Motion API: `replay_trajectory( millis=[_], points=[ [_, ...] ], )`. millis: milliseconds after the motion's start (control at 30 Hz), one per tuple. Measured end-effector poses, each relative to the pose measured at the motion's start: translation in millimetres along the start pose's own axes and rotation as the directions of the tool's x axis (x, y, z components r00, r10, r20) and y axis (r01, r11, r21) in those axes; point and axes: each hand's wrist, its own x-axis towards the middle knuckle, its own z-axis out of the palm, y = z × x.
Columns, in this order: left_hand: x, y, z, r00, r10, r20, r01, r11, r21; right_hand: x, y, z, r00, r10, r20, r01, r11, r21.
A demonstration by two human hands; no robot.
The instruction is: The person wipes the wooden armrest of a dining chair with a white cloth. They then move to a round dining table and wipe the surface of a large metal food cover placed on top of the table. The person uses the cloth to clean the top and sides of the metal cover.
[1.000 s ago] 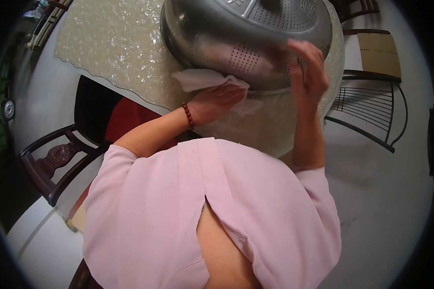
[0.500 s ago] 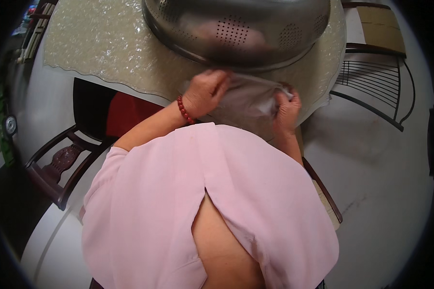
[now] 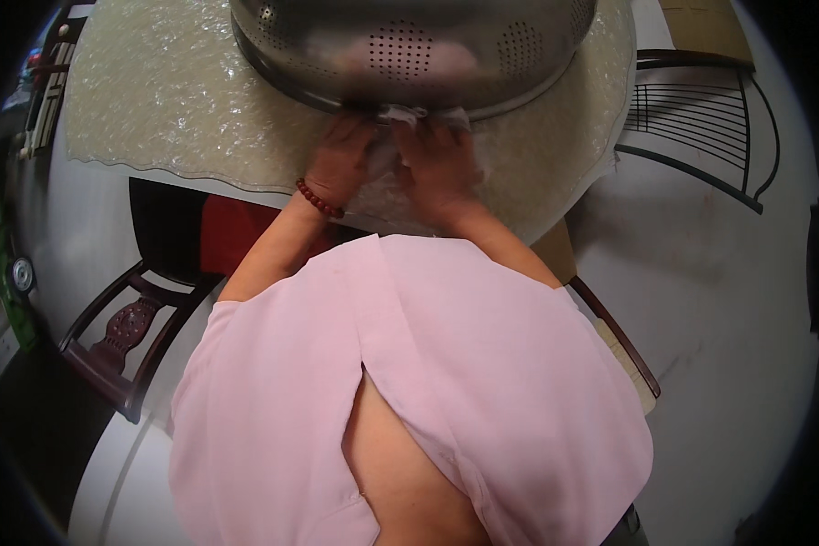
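A thin, crumpled, whitish see-through sheet, perhaps a plastic bag, lies on the near edge of the table under my hands. My left hand, with a red bead bracelet at its wrist, is at the sheet's left side, fingers bent and partly in shadow. Close beside it, my right hand holds the sheet, and bits of it stick out past the fingertips. Both hands reach up to the rim of a large metal colander, which rests upside down on the table.
A clear, wavy-edged cover lies over the pale patterned table. A dark carved wooden chair stands at the left, with a red patch near its seat. To the right is a black wire rack with cardboard behind it.
My right hand has moved left, close to my left hand, and the sheet once stretched between them is now bunched low on the table. Both hands are nearer the colander's rim.
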Motion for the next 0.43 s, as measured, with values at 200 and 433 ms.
replay_trajectory(
  millis=[200, 433],
  points=[
    [-1.2, -0.1, -1.6, 1.0, -0.024, 0.01, 0.024, 1.0, 0.004, -19.4, 57.6, -18.0, 0.992, 0.084, -0.09, -0.103, 0.965, -0.242],
    [-6.3, -4.0, 1.0, 0.998, -0.04, 0.051, 0.04, 0.999, 0.01, -9.0, 130.7, -41.8, 0.927, 0.375, -0.028, -0.369, 0.895, -0.25]
  ],
)
